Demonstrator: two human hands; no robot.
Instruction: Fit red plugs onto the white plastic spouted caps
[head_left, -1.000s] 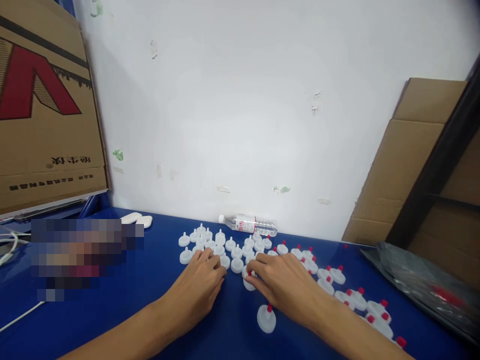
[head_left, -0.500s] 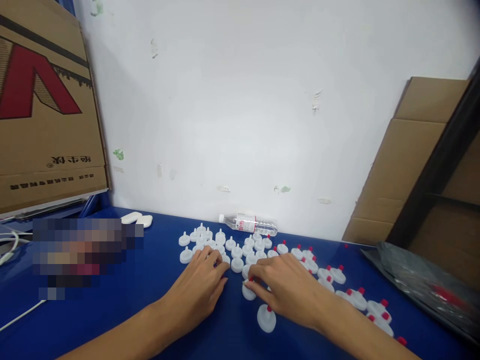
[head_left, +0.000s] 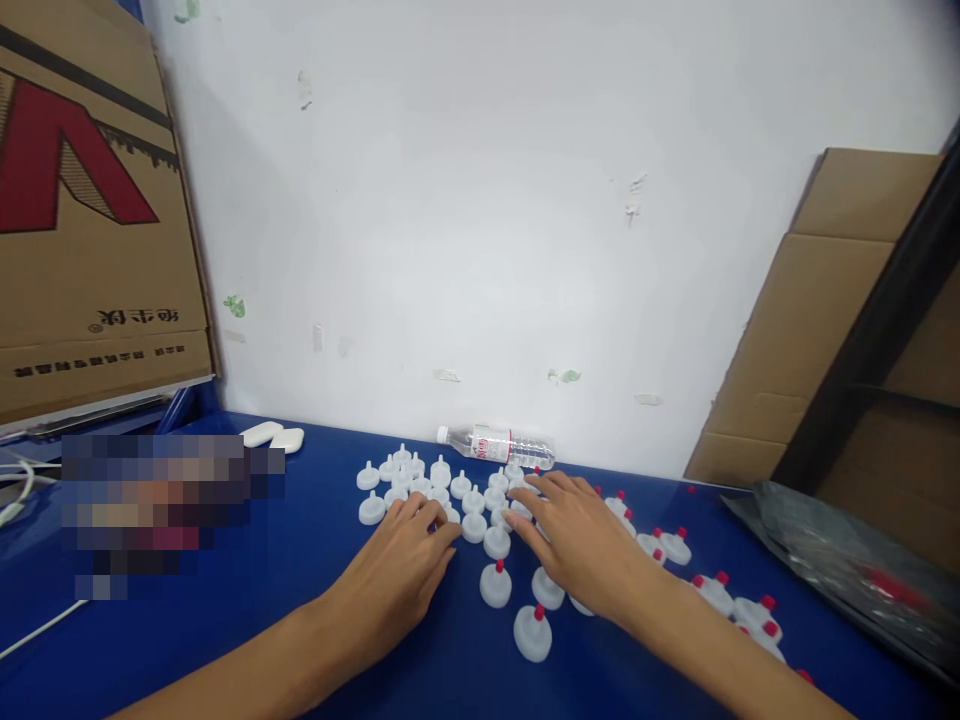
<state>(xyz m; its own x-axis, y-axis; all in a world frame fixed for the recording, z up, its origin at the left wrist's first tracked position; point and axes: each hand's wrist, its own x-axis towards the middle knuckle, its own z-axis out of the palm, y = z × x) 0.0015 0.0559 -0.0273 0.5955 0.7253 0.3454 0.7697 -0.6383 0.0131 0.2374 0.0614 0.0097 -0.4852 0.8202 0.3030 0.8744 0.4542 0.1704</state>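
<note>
Many white plastic spout lids, such as one bare-tipped lid [head_left: 473, 527], stand on the blue table [head_left: 330, 590] between and beyond my hands. My left hand [head_left: 409, 560] rests at their near edge with its fingers curled in; whatever lies under them is hidden. Fingers apart, my right hand [head_left: 574, 530] reaches over the lids at the middle, its fingertips close to several bare tips. Below it stand a lid with a red tip cap [head_left: 495, 584] and another red-capped lid [head_left: 533, 633]. The right hand partly covers other lids.
A clear plastic bottle [head_left: 496, 446] lies along the white wall. More red-capped lids [head_left: 716, 594] spread to the right, near a grey plastic bag [head_left: 840, 570]. Cardboard boxes [head_left: 97, 270] stand at left, cables and a white case [head_left: 287, 440] below.
My right hand has let go of the red-capped lid at the front and moved up over the bare-tipped lids, its fingers spreading. My left hand has hardly moved.
</note>
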